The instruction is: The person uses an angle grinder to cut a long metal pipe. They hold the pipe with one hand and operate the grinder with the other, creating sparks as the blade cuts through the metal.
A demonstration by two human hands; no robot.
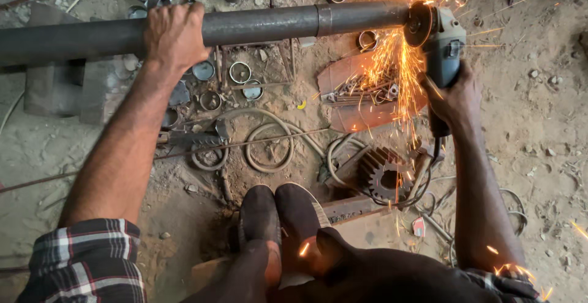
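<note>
A long dark steel pipe (269,22) runs across the top of the view. My left hand (174,33) grips over it left of centre. My right hand (454,100) holds a grey angle grinder (442,44) by its body. The grinder's disc (419,24) touches the pipe's right end. Orange sparks (395,64) spray down and upward from the contact point.
Dirt floor with scrap: short pipe rings (240,72), a toothed gear (384,174), a tray of metal pieces (358,95), coiled cable (269,150), a thin rod (184,156). Concrete blocks (73,89) sit under the pipe at left. My shoes (278,214) rest below centre.
</note>
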